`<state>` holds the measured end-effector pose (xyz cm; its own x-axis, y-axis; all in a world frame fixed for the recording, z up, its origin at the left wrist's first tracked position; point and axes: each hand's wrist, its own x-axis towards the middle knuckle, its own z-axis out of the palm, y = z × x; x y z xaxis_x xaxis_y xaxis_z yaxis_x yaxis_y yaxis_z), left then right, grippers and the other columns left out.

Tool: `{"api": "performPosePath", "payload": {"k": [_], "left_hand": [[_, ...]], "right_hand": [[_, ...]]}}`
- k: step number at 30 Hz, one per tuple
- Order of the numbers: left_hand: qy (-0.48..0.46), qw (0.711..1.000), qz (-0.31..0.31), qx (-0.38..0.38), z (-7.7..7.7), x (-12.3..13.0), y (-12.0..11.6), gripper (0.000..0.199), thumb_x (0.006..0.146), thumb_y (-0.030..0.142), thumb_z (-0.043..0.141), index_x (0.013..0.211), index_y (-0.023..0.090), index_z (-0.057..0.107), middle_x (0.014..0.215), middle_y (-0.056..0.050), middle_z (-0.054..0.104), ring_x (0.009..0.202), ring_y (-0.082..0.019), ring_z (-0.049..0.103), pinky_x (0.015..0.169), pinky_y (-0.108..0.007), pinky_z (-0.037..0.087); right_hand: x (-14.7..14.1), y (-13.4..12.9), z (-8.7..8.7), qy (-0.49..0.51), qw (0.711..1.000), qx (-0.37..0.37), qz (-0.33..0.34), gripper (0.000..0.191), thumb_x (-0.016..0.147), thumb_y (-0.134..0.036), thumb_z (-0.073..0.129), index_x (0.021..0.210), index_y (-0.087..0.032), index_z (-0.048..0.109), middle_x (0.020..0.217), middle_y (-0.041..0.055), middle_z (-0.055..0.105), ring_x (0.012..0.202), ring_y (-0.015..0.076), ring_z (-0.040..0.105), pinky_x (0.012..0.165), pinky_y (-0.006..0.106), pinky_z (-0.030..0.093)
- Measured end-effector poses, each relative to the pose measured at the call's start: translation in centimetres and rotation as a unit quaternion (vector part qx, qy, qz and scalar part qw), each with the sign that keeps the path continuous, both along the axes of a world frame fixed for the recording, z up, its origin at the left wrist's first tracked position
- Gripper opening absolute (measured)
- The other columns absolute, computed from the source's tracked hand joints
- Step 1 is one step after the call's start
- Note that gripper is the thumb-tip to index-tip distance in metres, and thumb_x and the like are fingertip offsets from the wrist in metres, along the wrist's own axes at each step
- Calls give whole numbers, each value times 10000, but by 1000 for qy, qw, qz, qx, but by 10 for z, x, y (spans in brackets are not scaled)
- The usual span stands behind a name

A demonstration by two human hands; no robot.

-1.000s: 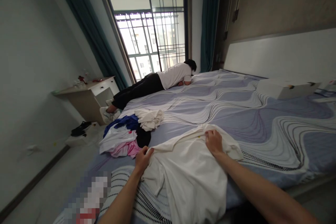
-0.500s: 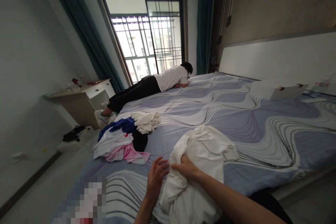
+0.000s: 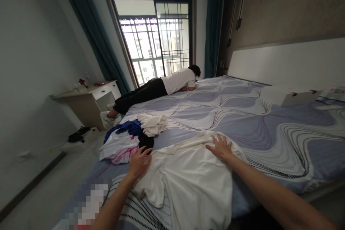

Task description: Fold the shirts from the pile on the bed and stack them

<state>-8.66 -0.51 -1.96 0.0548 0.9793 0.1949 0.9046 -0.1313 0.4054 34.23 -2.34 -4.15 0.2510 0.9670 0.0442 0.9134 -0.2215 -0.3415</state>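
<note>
A white short-sleeved shirt point(image 3: 194, 179) lies spread on the bed in front of me, its lower part running out of view at the bottom edge. My right hand point(image 3: 221, 148) rests flat on the shirt's far right part with fingers spread. At the far left corner is my left hand point(image 3: 140, 162), fingers apart and slightly bent, touching the fabric edge. Just beyond that hand sits a heap of clothes: a blue garment point(image 3: 129, 128), a cream garment point(image 3: 153, 125), a black piece point(image 3: 145, 141) and a white-and-pink garment point(image 3: 117, 147).
The bed point(image 3: 242, 115) has a wavy-patterned sheet. Across its far side lies a person point(image 3: 178, 81) in a white top and dark trousers. A white box point(image 3: 289, 95) stands at the right near the headboard point(image 3: 285, 57). A small desk point(image 3: 91, 97) is at the left.
The bunched shirt is now spread out flatter. My right hand has moved right and away from me and let go of the bunched cloth; my left hand has moved left.
</note>
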Motion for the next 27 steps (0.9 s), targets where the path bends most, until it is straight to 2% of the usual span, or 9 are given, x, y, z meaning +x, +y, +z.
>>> {"api": "performPosePath", "payload": {"k": [4, 6, 8, 11, 15, 18, 22, 25, 27], "left_hand": [[159, 981, -110, 27, -10, 27, 37, 461, 922, 274, 476, 1327, 470, 575, 1636, 13, 259, 1503, -424, 58, 1088, -766, 95], [189, 968, -166, 17, -14, 53, 63, 489, 939, 267, 439, 1371, 480, 522, 1644, 23, 231, 1512, -407, 18, 1086, -775, 29], [194, 964, -183, -2, -16, 72, 91, 477, 954, 329, 407, 1405, 462, 488, 1637, 7, 251, 1515, -400, 15, 1079, -781, -9], [173, 975, -124, -61, -23, 72, 131, 503, 941, 504, 381, 1430, 426, 468, 1603, -45, 337, 1504, -397, 130, 1071, -784, -38], [156, 980, -64, -105, -31, 31, 174, 638, 908, 621, 331, 1472, 338, 431, 1556, -131, 406, 1424, -403, 344, 1071, -782, -22], [145, 983, -11, -111, -26, 12, 196, 675, 878, 664, 345, 1404, 285, 536, 1502, -174, 473, 1368, -447, 404, 1068, -772, 87], [94, 988, 11, -126, -9, 25, 187, 643, 895, 670, 268, 1242, 301, 664, 1420, -148, 570, 1299, -454, 474, 1023, -690, 290], [87, 989, 13, -117, -6, 40, 142, 710, 886, 705, 222, 1101, 240, 714, 1326, -173, 623, 1196, -423, 552, 970, -592, 389], [114, 989, 24, -93, -14, 44, 104, 706, 846, 729, 329, 1056, 171, 706, 1245, -228, 639, 1132, -423, 577, 916, -541, 429]], "right_hand": [[11, -4, -34, -75, 997, -23, -14, 680, 932, -658, 381, 1526, -329, 347, 1625, 88, 245, 1474, 389, 163, 1099, 703, 118], [10, -2, -40, -87, 996, -18, -11, 676, 932, -667, 372, 1529, -354, 331, 1627, 73, 247, 1473, 381, 171, 1100, 696, 126], [9, 1, -42, -95, 995, -15, -10, 676, 928, -672, 379, 1529, -367, 326, 1627, 62, 247, 1475, 380, 169, 1101, 688, 136], [11, 4, -41, -101, 995, -16, -5, 679, 927, -668, 392, 1531, -366, 323, 1629, 65, 242, 1477, 378, 161, 1104, 681, 143], [14, 4, -40, -97, 995, -16, -3, 685, 926, -669, 401, 1536, -370, 311, 1633, 62, 229, 1481, 376, 147, 1112, 677, 128], [13, 4, -38, -92, 996, -12, -2, 691, 923, -678, 402, 1536, -375, 305, 1638, 54, 214, 1484, 372, 133, 1122, 666, 116], [11, 2, -37, -87, 996, -10, -6, 690, 924, -673, 406, 1535, -366, 311, 1637, 62, 213, 1480, 375, 140, 1118, 665, 116], [12, 1, -37, -85, 996, -7, 0, 693, 919, -674, 413, 1531, -360, 324, 1627, 72, 237, 1470, 384, 151, 1105, 681, 113], [17, 4, -35, -78, 997, 8, 7, 634, 927, -665, 402, 1482, -359, 419, 1589, 79, 323, 1437, 380, 229, 1099, 681, 117]]}}
